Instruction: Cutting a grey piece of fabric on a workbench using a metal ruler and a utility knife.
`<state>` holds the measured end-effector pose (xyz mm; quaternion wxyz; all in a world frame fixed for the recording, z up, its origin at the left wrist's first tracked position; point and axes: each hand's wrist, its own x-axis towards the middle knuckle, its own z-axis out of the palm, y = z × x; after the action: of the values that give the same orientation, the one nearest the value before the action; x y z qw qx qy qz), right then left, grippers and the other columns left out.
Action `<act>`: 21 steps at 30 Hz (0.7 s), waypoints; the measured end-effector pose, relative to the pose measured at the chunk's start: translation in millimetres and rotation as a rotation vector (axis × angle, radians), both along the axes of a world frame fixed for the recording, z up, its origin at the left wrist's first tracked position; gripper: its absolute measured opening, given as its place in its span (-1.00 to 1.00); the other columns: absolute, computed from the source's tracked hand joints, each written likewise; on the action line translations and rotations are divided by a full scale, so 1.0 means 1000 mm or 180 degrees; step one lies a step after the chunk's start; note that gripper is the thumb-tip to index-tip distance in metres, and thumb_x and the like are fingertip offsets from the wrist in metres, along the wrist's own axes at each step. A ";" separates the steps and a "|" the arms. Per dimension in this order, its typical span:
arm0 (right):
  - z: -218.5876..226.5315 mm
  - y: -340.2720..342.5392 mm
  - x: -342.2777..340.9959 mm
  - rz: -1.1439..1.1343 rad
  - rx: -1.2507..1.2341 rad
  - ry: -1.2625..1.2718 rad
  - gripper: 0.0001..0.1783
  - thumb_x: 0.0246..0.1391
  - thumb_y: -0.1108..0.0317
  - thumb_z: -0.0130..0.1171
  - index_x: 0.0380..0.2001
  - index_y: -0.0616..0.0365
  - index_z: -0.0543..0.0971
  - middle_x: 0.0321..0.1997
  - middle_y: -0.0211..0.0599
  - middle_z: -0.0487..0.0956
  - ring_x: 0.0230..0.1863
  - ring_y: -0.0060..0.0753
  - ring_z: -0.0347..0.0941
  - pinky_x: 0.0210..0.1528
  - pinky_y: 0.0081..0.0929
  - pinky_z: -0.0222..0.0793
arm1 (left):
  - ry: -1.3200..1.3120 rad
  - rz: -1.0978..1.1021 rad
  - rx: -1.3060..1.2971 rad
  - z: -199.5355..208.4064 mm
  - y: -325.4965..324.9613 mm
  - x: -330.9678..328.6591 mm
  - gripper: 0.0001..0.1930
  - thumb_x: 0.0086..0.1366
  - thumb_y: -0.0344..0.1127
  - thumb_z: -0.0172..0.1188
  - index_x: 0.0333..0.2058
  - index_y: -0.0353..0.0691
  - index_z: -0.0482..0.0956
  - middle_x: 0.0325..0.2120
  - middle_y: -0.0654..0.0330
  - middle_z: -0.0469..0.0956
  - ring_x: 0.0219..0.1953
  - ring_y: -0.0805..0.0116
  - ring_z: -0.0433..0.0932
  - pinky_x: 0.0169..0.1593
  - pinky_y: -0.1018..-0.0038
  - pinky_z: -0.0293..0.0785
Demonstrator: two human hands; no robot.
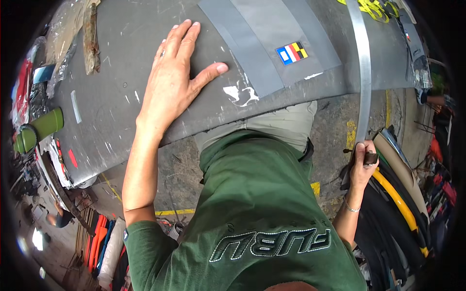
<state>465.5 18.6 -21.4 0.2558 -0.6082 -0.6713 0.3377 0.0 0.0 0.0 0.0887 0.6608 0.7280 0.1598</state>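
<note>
My left hand [170,82] lies flat on the dark grey worktable [111,104], fingers spread, with nothing in it. To its right is a piece of grey sheet material [257,36] in lighter and darker bands, bearing a small colourful patch [291,53]. Past the table's near edge on the right, my right hand [363,167] is closed around the near end of a long, flat metal strip [363,72]. That strip runs away from me across the table, bending in the fisheye picture. A small dark brown block [371,158] shows at the fingers; its kind is unclear.
A green cylinder [46,125] lies at the table's left edge. A worn wooden stick [91,39] and clear plastic lie far left, yellow webbing [371,8] far right. Rolls of material [104,252] stand lower left; dark rolls and a yellow tube [395,199] stand right. Another person [60,217] is lower left.
</note>
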 end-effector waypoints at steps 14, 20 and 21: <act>-0.002 0.011 -0.039 0.0367 0.0049 0.0387 -0.50 0.35 -0.02 0.23 -0.46 0.22 0.50 -0.59 -0.47 0.37 -0.51 -0.58 0.24 -0.42 -0.47 0.17 | 0.0188 -0.0124 -0.0134 -0.002 0.009 0.019 0.08 0.13 0.28 0.38 0.42 -0.36 0.22 0.47 -0.07 0.16 0.53 -0.03 0.07 0.54 -0.02 -0.05; 0.013 -0.002 -0.059 0.0836 -0.0469 0.0423 -0.52 0.28 0.01 0.30 -0.47 0.23 0.52 -0.54 -0.38 0.41 -0.47 -0.53 0.32 -0.39 -0.49 0.17 | 0.0181 -0.0100 -0.0127 -0.005 0.012 0.021 0.08 0.12 0.27 0.40 0.42 -0.36 0.22 0.47 -0.05 0.16 0.53 -0.03 0.07 0.54 -0.01 -0.04; 0.014 -0.005 -0.066 0.0859 -0.0460 0.0565 -0.61 0.25 0.13 0.35 -0.48 0.24 0.54 -0.55 -0.39 0.43 -0.49 -0.54 0.33 -0.41 -0.49 0.19 | 0.0183 -0.0110 -0.0132 -0.004 0.012 0.021 0.08 0.12 0.27 0.40 0.42 -0.36 0.22 0.47 -0.05 0.16 0.53 -0.03 0.07 0.54 -0.01 -0.04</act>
<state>399.4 13.8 -7.7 0.2220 -0.4971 -0.6956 0.4687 21.1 11.8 -4.2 0.0842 0.6756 0.7218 0.1240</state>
